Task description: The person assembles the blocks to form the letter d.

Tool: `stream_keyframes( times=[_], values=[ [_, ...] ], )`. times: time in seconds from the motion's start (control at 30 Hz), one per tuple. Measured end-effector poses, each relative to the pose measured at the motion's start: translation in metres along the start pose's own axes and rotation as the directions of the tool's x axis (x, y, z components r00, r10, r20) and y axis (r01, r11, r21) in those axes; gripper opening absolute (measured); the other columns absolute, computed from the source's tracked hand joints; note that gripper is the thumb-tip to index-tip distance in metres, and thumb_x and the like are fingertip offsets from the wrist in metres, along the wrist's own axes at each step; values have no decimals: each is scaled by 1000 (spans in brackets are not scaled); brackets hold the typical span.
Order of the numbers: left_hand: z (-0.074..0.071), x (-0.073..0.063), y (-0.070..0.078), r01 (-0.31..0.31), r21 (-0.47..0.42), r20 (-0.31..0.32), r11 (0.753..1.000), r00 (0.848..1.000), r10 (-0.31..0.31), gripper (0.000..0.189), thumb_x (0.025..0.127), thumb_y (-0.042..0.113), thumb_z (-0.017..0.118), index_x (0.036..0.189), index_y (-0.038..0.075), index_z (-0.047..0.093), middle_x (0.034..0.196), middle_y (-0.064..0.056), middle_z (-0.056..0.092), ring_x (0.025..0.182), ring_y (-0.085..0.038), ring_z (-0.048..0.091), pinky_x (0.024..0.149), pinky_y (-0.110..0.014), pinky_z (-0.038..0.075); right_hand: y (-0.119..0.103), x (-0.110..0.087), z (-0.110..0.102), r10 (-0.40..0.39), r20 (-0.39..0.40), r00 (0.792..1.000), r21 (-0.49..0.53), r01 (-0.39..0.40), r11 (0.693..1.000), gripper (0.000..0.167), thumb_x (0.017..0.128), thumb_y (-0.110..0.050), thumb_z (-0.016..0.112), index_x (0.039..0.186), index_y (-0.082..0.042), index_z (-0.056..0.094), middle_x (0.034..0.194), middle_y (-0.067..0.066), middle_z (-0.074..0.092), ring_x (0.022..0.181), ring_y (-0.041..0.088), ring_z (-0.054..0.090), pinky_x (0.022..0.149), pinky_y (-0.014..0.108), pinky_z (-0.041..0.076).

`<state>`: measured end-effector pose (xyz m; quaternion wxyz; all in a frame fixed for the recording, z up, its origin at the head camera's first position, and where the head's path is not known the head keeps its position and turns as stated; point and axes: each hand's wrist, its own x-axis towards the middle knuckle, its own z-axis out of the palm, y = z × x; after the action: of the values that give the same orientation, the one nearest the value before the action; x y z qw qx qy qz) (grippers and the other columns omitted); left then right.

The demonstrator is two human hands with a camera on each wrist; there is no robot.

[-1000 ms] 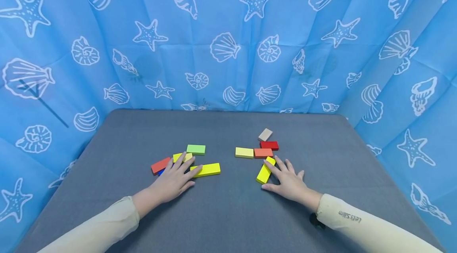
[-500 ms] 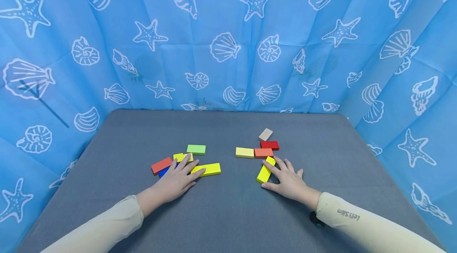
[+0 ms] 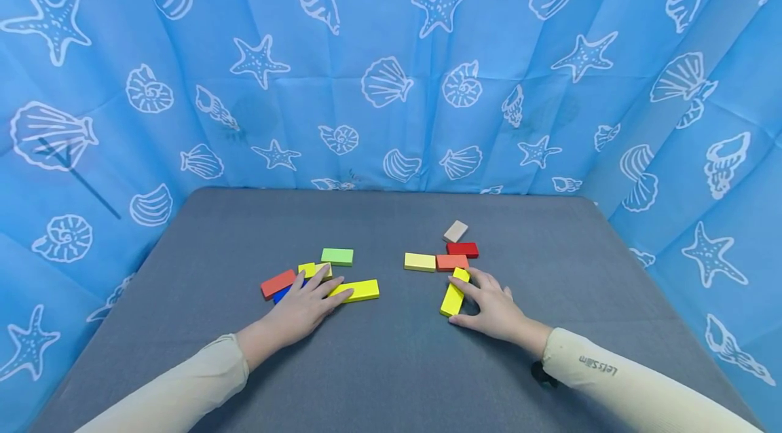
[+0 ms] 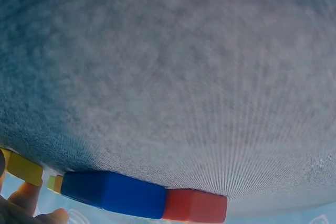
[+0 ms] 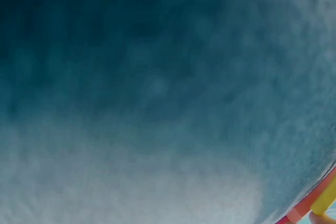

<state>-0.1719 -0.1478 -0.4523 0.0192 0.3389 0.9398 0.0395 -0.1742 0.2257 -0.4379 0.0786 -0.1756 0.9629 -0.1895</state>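
Note:
My right hand [image 3: 497, 311] grips a bright yellow block [image 3: 451, 302], thumb at its near end and fingertips around its far end. The block lies slanted on the grey table, its far end close to an orange block [image 3: 452, 262]. My left hand [image 3: 299, 311] is spread low over another group, fingers fairly straight. One finger lies across a long yellow block [image 3: 364, 289]. Under and beside this hand are a blue block [image 4: 134, 195], partly hidden, a red-orange block [image 3: 277, 284], a small yellow block [image 3: 306, 269] and a pale yellow one [image 3: 327, 271].
A green block [image 3: 337, 256] lies behind the left group. Near the right hand are a pale yellow block [image 3: 419, 262], a dark red block [image 3: 462, 250] and a beige block [image 3: 455, 231]. A blue shell-print curtain [image 3: 391, 127] surrounds the table [image 3: 391, 365].
The right hand's fingers have drawn in from a spread pose and closed around the yellow block. The left hand has shifted slightly right, uncovering more of the blue block.

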Motion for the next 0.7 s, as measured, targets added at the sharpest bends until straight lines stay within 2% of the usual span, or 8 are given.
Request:
stream_keyframes(
  times=[0.2,0.47,0.7],
  values=[
    [-3,1,2,24,4,49,1000,998,-24,49,100,9,50,148,22,44,151,-8,40,143,-37,21,107,-66,19,-1,1,1,-66,-32,997,-17,66,998,72,80,-37,79,143,-18,51,145,23,37,129,45,36,91,80,23],
    [-4,1,1,16,20,48,1000,999,-17,51,100,5,50,147,22,45,150,-8,42,143,-36,22,107,-65,20,-4,9,0,-147,-21,989,41,148,988,74,81,-37,78,145,-16,48,149,21,33,132,45,35,97,77,20],
    [-3,2,1,13,17,58,1000,998,-14,51,100,6,51,148,22,44,150,-8,41,143,-36,21,107,-65,20,-12,22,-2,-247,-15,969,49,247,968,74,82,-37,77,146,-17,47,151,15,33,134,36,33,99,75,20]
  ],
)
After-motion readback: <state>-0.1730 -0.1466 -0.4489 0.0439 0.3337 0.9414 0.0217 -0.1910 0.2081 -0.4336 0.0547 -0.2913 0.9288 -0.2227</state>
